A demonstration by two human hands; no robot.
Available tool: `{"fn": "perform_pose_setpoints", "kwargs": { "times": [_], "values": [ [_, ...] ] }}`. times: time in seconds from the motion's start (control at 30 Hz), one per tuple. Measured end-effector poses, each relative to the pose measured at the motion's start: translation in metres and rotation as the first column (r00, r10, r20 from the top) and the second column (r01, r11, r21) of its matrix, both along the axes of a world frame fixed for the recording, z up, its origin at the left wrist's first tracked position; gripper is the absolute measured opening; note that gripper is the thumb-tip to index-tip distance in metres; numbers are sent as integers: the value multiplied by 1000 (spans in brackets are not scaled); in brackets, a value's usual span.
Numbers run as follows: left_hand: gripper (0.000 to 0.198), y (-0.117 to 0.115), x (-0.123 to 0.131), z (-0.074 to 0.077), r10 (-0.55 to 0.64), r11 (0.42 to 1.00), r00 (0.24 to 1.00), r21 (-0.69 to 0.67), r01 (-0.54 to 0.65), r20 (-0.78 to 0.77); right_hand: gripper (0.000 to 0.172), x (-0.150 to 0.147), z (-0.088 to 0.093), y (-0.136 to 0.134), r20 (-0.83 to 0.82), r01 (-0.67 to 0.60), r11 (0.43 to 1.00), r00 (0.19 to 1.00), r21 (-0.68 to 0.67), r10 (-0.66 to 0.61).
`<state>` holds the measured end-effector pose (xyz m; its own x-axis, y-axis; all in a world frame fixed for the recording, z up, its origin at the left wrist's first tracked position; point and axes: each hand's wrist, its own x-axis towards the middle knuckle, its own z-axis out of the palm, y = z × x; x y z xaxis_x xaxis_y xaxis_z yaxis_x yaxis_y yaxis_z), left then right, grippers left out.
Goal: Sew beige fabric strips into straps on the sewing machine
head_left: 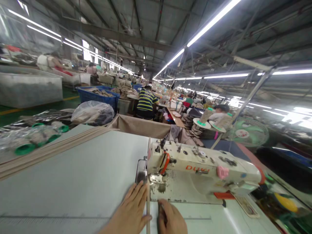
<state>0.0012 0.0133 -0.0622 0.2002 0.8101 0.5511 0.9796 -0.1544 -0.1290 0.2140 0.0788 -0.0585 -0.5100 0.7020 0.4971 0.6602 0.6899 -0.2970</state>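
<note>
My left hand (133,206) lies flat, fingers stretched forward, at the left edge of a narrow beige fabric strip (148,211); its thumb reaches onto the strip. The strip runs up to the needle area of a white sewing machine (202,172), past the metal plate (141,177) near my left fingertips. Just right of the strip, my right hand (174,217) is closed, fingers curled down at the table. Something dark shows along its inner side, too shadowed to name. A printed ruler scale (60,219) crosses the white tabletop (97,175) near me.
Long beige strips (48,146) lie along the table's left side. Beyond are green-ended thread cones (25,148), a plastic bag (92,112) and a blue bin (97,94). Thread spools (204,117) and a fan (248,131) stand right. A person in a striped shirt (146,102) sits ahead.
</note>
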Motion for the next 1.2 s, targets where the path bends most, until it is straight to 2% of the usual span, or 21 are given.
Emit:
{"fn": "perform_pose_setpoints", "kwargs": {
  "times": [0.07,0.17,0.4,0.8,1.2],
  "values": [
    [76,-7,7,11,22,991,996,-130,-11,81,39,0,4,0,17,-34,999,999,21,34],
    [76,-12,12,20,23,978,992,-208,4,125,34,-1,12,-2,31,-31,999,999,35,30],
    [76,-13,11,24,25,977,994,-211,-2,105,32,-1,16,-4,53,-25,999,998,45,23],
    [64,-13,11,26,37,968,982,-249,10,184,28,-1,17,-6,52,-26,1000,998,10,25],
    [54,15,-8,28,63,946,947,-321,43,314,26,-2,14,-6,64,-24,1000,998,8,24]
  ]
}}
